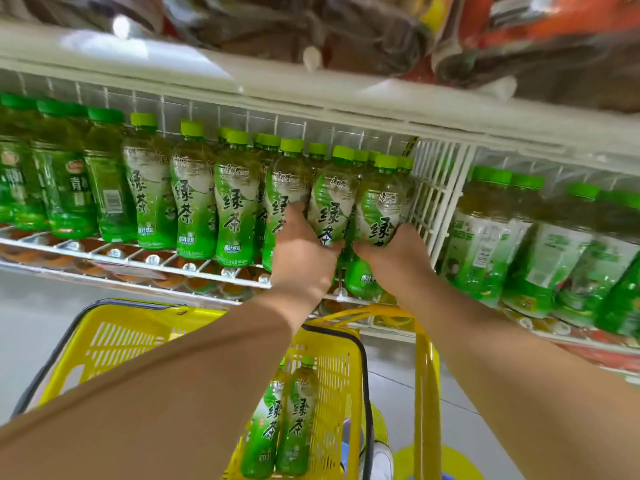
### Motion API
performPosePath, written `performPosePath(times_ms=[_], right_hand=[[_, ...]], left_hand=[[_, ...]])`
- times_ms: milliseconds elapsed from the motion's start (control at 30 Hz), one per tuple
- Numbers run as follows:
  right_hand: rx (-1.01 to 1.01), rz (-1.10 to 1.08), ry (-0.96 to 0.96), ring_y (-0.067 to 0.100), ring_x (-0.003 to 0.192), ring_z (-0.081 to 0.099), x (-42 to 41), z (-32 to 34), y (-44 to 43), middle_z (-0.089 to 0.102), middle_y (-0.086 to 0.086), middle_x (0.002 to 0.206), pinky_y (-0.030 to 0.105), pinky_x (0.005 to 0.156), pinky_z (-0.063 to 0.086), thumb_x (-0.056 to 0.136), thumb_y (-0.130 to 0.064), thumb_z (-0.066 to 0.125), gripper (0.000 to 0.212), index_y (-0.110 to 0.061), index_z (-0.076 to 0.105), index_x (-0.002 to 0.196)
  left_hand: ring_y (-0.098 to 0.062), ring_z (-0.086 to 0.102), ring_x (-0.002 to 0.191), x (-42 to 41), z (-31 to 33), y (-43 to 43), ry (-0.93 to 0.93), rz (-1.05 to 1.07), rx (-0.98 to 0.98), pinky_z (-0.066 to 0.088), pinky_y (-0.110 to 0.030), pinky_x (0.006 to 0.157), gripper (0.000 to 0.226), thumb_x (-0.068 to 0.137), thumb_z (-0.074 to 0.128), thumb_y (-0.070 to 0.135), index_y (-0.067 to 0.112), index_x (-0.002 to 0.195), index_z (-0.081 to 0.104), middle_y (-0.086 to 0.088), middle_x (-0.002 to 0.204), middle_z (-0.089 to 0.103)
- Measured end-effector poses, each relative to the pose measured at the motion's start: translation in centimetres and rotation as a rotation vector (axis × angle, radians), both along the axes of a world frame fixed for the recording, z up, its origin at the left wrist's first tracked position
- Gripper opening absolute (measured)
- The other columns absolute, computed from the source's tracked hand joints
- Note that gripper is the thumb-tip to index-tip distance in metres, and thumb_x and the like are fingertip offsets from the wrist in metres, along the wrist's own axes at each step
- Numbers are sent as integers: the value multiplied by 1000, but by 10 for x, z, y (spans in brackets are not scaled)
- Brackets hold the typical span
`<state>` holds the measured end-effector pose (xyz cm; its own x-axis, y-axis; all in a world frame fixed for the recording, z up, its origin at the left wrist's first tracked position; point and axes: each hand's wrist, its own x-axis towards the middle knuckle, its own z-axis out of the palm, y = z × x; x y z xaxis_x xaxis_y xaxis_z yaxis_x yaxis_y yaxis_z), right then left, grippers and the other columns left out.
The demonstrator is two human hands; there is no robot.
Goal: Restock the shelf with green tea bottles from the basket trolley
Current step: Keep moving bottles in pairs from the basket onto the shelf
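Floor (45,327): pale grey, smooth, glossy, faint seam lines showing at the near right. Lighting bright and even, with soft white glare on the upper shelf board (207,69).

That board is off-white and runs across the top of the view, slanting down to the right. Blurred packaged goods (346,29) in dark, orange and red wrappers sit on it.

Behind the drinks tier, a white wire grid back panel (242,119). A white wire divider (433,188) stands upright right of centre, splitting the tier into two bays.

Below, a lower tier holds orange-toned bottles (156,268), seen through the wire rack from above.
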<state>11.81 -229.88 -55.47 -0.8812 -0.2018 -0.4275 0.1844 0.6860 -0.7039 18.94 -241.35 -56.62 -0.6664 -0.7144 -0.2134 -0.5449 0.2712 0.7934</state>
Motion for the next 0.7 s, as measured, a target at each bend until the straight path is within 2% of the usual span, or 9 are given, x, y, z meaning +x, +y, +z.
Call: performPosePath(times_ms=[67,133,333,467,533,633,700], right_hand=[[3,-6,-1,13,58,49,-1,0,1,51,0,76,27,46,32,82,-30,77,34,-14,49,92],[11,9,0,13,58,45,-1,-1,2,46,0,77,27,46,29,83,-31,76,38,-12,48,97],[-1,46,-2,13,58,45,-5,-6,3,47,2,80,28,44,31,85,-32,74,41,-8,47,104],[12,43,-8,13,59,46,-8,-10,2,48,2,81,27,44,30,86,-33,74,42,-8,47,107],[15,34,5,13,59,47,-8,-11,2,50,1,81,27,44,30,85,-33,75,42,-9,48,107],[32,26,33,12,61,49,-8,-15,1,51,0,80,27,45,30,83,-35,77,43,-9,50,106],[50,18,33,13,64,50,-10,-17,0,54,2,84,27,46,32,82,-38,78,46,-9,51,106]], left_hand=[[-23,63,106,-2,-3,2,14,16,8,51,-27,90,73,74,87,22,14,131,42,-4,115,64],[-23,63,106,-3,-6,3,7,19,-6,47,-21,82,69,76,86,23,11,129,44,-6,115,65],[-27,65,102,-5,-11,6,-12,11,-56,52,-27,83,61,76,86,24,10,122,48,-9,110,67],[-21,60,88,-5,-7,5,-44,-21,-63,44,-18,71,59,77,84,23,10,120,46,-3,100,62],[-22,59,86,-6,-7,6,-66,-36,-79,46,-22,68,60,78,83,23,8,121,44,-6,103,61],[-29,63,93,-8,-6,7,-114,-50,-89,52,-31,70,66,79,81,21,4,128,41,-14,109,62],[-30,63,94,-10,-7,7,-146,-63,-88,48,-29,68,60,82,80,20,4,125,41,-10,102,60]])
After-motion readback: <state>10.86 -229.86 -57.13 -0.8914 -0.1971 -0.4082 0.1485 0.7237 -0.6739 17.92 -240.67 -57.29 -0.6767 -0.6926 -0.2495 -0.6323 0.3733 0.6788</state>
